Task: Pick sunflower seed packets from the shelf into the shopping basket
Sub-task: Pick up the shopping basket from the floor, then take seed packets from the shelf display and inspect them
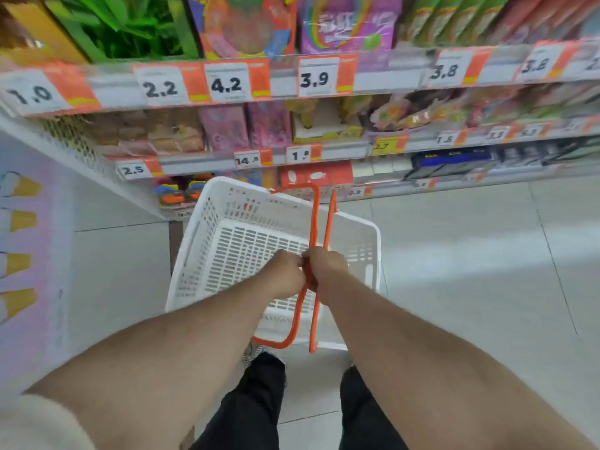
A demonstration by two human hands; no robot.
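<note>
A white plastic shopping basket (201, 232) with two orange handles (314, 219) hangs in front of me above the floor, with nothing visible inside it. My left hand (283, 273) and my right hand (325, 267) meet over its middle, each gripping the orange handles where they come together. Shelves of snack packets (349, 22) fill the upper part of the view; the picture is blurred and I cannot tell which packets are sunflower seeds.
Shelf rails with orange and white price tags (316, 77) run across the view in three tiers. A white perforated end panel (74, 141) and a pale display with ice-cream cones (22, 222) stand at left. Light floor tiles (470, 254) stretch to the right. My dark trousers show below.
</note>
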